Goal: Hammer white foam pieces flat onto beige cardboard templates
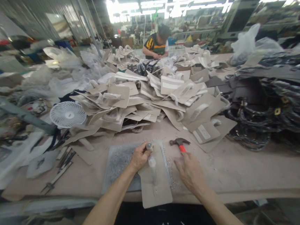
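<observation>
My left hand is closed around a metal punch, whose round end faces up near the top of a beige panel. The panel has a pale, plastic-wrapped strap or handle along its middle and lies partly over a grey speckled board. Its lower end hangs past the table edge. In my right hand is a claw hammer with a red handle and dark head. The hammer head is to the right of the punch, apart from it. My fingers hide the punch's lower part.
A large heap of beige panels covers the table's far side. Dark wrapped bag parts are stacked right. Left are a white fan and several metal tools. Small scraps dot the table. Another person works opposite.
</observation>
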Demonstrator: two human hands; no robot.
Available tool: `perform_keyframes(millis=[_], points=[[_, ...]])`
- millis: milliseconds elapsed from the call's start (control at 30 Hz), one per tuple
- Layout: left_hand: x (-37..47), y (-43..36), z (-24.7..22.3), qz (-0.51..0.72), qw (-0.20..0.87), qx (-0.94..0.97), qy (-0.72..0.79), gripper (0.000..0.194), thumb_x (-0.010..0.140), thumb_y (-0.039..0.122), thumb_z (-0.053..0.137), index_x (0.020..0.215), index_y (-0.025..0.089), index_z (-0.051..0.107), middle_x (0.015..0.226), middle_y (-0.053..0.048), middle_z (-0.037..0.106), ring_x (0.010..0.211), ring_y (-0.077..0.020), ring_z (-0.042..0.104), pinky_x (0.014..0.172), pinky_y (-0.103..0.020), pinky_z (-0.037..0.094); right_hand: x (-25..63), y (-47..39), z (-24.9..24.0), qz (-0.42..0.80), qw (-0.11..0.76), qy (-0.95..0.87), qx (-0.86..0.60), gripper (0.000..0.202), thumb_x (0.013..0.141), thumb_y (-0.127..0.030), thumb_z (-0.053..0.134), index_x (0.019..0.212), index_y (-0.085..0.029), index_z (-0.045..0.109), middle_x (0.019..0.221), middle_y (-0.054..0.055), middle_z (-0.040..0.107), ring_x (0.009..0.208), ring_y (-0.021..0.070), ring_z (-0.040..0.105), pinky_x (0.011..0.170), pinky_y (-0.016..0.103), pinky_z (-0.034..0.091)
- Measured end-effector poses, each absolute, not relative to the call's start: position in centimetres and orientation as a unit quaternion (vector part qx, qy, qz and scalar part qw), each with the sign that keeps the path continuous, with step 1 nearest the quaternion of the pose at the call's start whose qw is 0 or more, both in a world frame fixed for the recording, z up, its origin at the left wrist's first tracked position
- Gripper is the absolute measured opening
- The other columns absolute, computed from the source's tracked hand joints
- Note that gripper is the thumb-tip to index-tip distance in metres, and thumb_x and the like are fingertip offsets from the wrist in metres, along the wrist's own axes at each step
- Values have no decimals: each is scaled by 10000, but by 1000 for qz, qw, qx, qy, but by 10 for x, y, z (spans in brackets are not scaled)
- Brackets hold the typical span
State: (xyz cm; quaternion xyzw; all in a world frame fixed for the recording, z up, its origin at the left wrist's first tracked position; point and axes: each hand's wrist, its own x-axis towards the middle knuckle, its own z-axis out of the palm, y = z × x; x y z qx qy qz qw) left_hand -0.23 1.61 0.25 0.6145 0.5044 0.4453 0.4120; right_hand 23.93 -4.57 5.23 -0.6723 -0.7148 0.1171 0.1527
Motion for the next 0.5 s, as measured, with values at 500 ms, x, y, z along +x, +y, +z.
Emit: perform_keyframes(millis=[500], points=[[-30,11,7,634,365,348,587,348,730,374,735,956,120,663,903,-103,742,830,-204,715,796,-301,557,155,-46,66,240,107,-716,-646,379,994,-316,349,1252,-132,558,876,153,721,805,263,700,681,339,446]])
